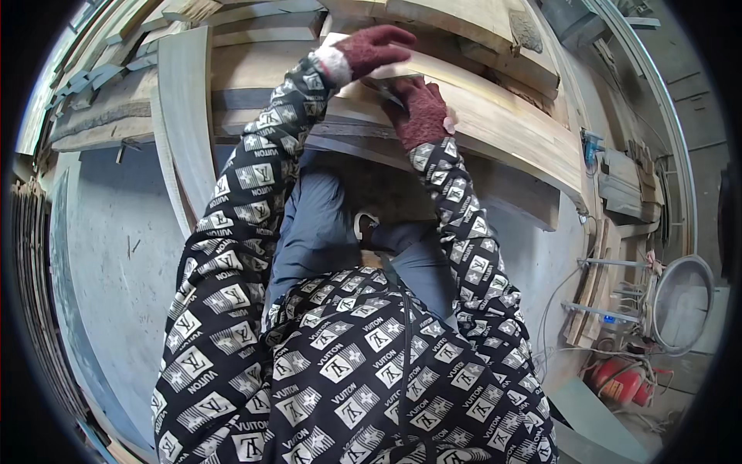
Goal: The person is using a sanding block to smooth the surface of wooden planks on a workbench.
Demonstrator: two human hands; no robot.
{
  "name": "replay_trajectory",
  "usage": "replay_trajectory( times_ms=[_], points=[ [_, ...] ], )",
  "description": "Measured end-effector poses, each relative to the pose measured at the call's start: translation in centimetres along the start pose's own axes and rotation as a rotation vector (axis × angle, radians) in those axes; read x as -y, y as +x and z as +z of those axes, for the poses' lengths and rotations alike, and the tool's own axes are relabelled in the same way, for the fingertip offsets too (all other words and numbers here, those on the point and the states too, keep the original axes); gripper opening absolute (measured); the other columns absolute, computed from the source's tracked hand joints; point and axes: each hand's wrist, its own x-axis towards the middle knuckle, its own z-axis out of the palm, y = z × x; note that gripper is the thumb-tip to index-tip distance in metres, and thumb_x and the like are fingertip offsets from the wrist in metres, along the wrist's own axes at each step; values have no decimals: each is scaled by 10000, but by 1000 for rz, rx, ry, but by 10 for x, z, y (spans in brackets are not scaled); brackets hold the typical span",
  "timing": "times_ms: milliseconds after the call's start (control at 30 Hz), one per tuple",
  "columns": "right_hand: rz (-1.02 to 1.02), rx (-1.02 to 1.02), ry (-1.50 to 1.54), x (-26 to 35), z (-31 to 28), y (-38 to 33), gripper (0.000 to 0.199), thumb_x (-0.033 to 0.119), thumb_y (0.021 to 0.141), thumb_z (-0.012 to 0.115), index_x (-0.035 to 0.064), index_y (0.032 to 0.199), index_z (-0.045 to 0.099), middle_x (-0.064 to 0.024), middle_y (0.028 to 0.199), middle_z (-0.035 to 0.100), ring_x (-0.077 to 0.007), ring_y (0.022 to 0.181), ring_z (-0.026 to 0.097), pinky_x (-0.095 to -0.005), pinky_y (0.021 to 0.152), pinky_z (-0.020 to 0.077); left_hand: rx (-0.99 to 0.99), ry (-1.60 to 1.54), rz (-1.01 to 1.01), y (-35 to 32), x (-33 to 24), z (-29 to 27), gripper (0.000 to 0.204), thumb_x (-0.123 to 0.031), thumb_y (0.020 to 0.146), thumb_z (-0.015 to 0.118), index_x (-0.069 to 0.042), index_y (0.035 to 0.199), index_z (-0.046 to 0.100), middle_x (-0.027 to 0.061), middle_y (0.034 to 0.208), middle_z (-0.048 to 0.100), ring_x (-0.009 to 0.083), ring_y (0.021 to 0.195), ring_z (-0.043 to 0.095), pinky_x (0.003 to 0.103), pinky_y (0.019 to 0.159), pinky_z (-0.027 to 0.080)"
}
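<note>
Slats [35,286] stacked at nine o'clock, outer ends lost in darkness. Long plank [185,100] at ten, slanting across the timber pile [267,29]. Person's left hand [376,50] at twelve, maroon-gloved, blurred, fingers stretched out, nothing seen gripped. Right hand [421,112] nearer one, likewise gloved, over the pale board [502,124]; fingertips hidden, so cannot tell whether it pinches anything. Board runs from twelve toward two: light, straight-edged, yellowish streak along the top, left part hidden behind the hands. Round grey rimmed disc [684,305] past three, tub or lid unclear. Red canister [622,379] at four, contents unseen.
</note>
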Motion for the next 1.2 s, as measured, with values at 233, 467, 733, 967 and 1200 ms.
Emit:
replay_trajectory(
  times_ms=[233,467,733,967,1200],
  points=[
    [-90,-70,-178,-55,-27,-51,352,81,788,619,132,1136,638,-132,1158,634,-321,1105,579,-433,1005,399,-453,966,-257,-10,54,22,420,-413,908,510,-147,1226,578,92,1304,544,284,1244,469,449,1074,285],
    [659,-236,-450,-160,-139,-132,306,170,898,573,259,1181,647,-91,1094,651,-303,1017,595,-414,900,438,-510,1054,-324,-8,25,32,492,-457,911,506,-103,1250,552,120,1320,530,301,1267,452,471,1084,271],
    [187,-316,-83,-32,2,-44,160,107,770,631,119,925,670,-121,1023,637,-327,1049,571,-434,938,430,-438,934,-374,0,48,23,537,-469,893,500,-98,1280,540,140,1328,530,313,1258,464,448,1061,329],
    [98,-237,-432,-114,-88,-93,231,82,878,577,152,1082,658,-127,1083,636,-332,984,611,-420,859,499,-552,1025,-728,-4,30,26,672,-567,863,506,-115,1360,478,214,1429,404,378,1295,423,458,1083,328],
    [851,-221,-416,-220,-161,-121,446,472,862,574,122,1124,664,-164,933,681,-346,919,657,-409,805,510,-536,945,-735,-1,23,25,679,-555,881,484,-94,1378,439,280,1443,335,435,1247,461,480,1047,379]
  ],
)
